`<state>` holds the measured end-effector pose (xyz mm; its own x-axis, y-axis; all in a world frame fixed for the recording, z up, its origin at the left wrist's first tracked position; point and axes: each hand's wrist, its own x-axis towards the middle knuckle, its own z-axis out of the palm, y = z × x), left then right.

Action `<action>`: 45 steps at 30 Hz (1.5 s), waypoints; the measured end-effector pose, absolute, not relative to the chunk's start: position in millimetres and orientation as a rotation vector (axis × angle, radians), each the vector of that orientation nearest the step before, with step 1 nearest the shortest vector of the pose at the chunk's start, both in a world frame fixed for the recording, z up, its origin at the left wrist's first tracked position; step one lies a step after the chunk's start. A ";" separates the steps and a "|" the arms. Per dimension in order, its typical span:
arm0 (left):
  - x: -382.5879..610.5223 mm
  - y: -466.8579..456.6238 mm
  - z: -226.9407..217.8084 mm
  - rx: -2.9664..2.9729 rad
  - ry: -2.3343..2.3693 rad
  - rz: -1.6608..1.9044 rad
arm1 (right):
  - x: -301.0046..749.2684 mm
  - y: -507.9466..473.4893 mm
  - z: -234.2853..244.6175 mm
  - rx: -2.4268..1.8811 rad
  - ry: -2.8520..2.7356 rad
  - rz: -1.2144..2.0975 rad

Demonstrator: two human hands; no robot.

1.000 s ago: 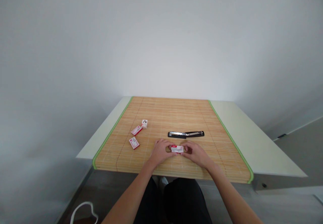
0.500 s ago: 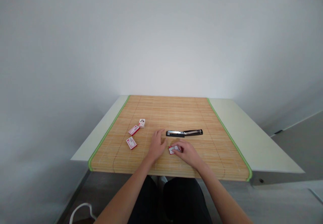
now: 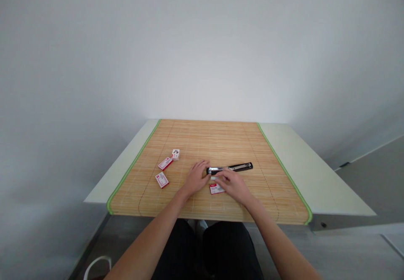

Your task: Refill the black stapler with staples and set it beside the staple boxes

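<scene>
A black and chrome stapler [image 3: 236,167] lies folded out flat on the bamboo mat [image 3: 221,139]. My left hand [image 3: 196,176] rests on the mat with its fingers stretched out, fingertips at the stapler's left end. My right hand [image 3: 232,183] reaches to the same end with its fingers drawn together in a pinch over the chrome channel. What they pinch is too small to make out. A small red and white box [image 3: 216,189] lies on the mat just under my right hand's thumb side, free of both hands.
Three more small red and white boxes [image 3: 162,180] [image 3: 165,163] [image 3: 176,154] lie on the mat's left part. The mat has green edges and covers a pale table [image 3: 315,179] set against a white wall. A white cord loop [image 3: 94,265] lies on the floor at lower left.
Both hands held the small box a second ago. The box now lies on the mat, and both hands have moved forward to the stapler's left end.
</scene>
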<state>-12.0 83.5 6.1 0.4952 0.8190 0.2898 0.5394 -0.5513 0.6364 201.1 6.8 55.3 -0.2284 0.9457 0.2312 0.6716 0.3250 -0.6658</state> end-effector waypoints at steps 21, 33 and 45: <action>-19.0 60.2 3.6 2.224 1.109 0.842 | 216.5 40.0 45.5 -1.459 -2.127 0.498; -19.0 58.7 6.5 2.232 1.122 0.842 | 214.0 39.6 50.1 -1.422 -2.179 0.495; -16.9 58.6 4.8 2.184 1.119 0.897 | 230.1 30.7 63.6 -1.478 -2.351 0.388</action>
<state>-16.9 58.6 4.8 0.4387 0.8403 0.3186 0.4937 -0.5216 0.6959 230.1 30.7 63.6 -0.4037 0.9047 0.1359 0.8130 0.4229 -0.4002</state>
